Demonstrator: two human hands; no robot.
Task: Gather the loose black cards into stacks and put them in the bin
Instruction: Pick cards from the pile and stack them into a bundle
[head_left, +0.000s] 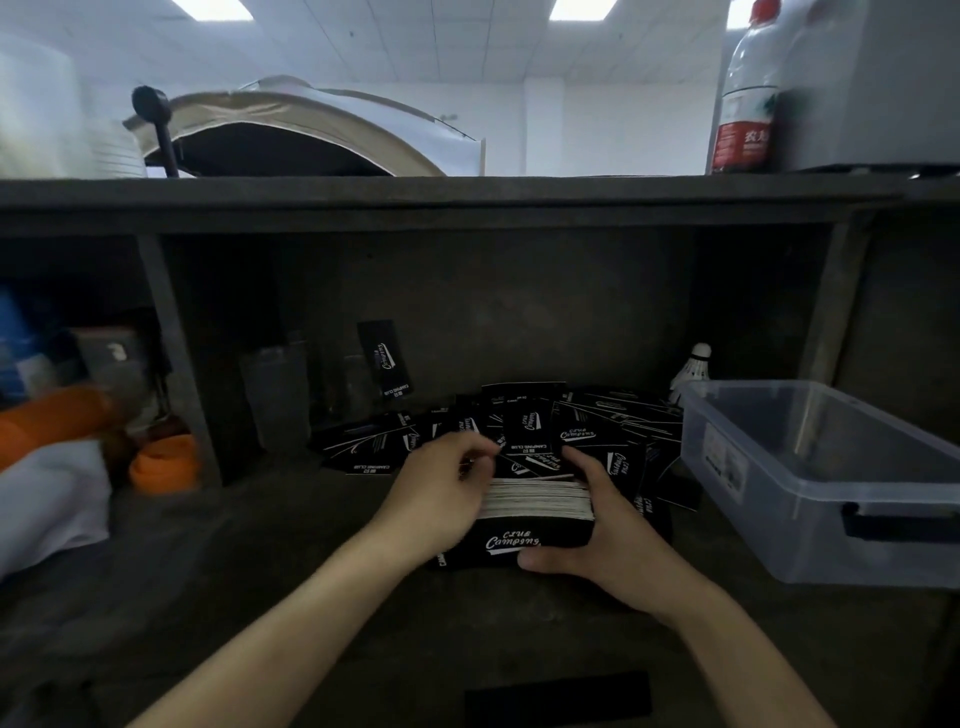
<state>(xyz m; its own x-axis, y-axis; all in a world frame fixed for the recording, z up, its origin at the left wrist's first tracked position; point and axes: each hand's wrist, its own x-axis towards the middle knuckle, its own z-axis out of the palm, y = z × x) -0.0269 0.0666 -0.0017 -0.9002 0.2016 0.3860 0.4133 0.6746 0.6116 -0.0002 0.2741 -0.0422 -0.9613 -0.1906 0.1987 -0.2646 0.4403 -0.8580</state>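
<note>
A thick stack of black cards (535, 525) with white edges and "Club Camping" print stands on its edge on the dark desk. My right hand (608, 535) grips its right end, thumb under the front face. My left hand (441, 493) holds the left end, fingers curled over the top. Behind the stack lies a spread of loose black cards (597, 426). One more card (384, 358) leans upright against the back wall. A clear plastic bin (810, 467) with a black latch sits to the right, with nothing visible inside.
A shuttlecock (693, 364) stands behind the bin. Clear glasses (275, 395) sit left of the cards. Orange items (166, 462) and white cloth (52, 504) fill the left compartment. A shelf above carries a bottle (748, 88) and a tent model (311, 130).
</note>
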